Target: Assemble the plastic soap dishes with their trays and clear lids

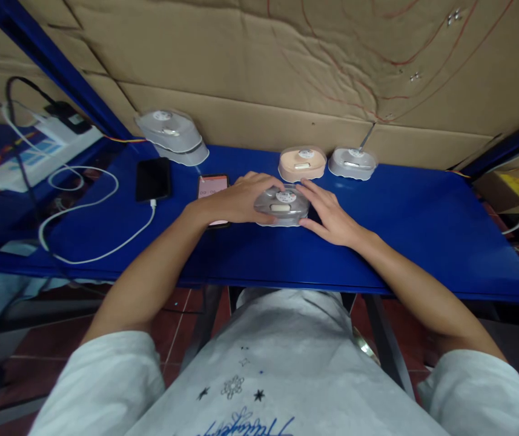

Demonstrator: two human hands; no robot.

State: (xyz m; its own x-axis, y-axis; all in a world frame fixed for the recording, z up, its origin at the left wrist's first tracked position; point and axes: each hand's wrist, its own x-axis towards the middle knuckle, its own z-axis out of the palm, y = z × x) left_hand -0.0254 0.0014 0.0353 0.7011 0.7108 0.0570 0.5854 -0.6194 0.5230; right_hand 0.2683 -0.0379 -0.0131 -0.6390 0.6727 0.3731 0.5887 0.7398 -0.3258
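A grey oval plastic container with a clear lid [286, 213] sits on the blue table in front of me, a round white label and a pale tab on top. My left hand [251, 198] curls around its left side, thumb low and fingers at the far edge. Against the right side rests my right hand [329, 213], its fingertips at the far corner and thumb at the near one. Just behind stands a peach container of the same shape [302, 165]. To its right is another grey container [352, 163].
Stacked grey containers [175, 138] stand at the back left. A phone with a lit timer screen [214, 185] lies partly beneath my left forearm. Farther left are a dark phone [152, 179] on a white cable and a power strip [43, 154]. Cardboard [241, 60] lines the back.
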